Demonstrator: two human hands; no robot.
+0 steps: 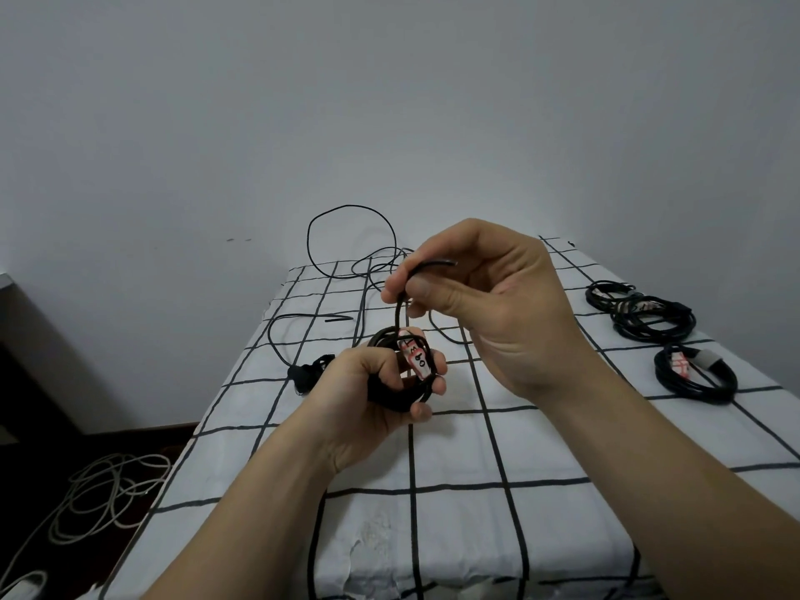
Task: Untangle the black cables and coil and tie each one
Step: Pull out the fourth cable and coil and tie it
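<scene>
My left hand grips a small coil of black cable that carries a white and red label, held above the checked cloth. Just above it, my right hand pinches the free end of that same cable between thumb and fingers, and the strand runs down into the coil. Loose black cable lies in loops at the far end of the table. A black plug lies left of my left hand.
Three coiled, tied black cables lie along the right side of the table, which has a white cloth with a black grid. A pale cable lies on the dark floor at the left.
</scene>
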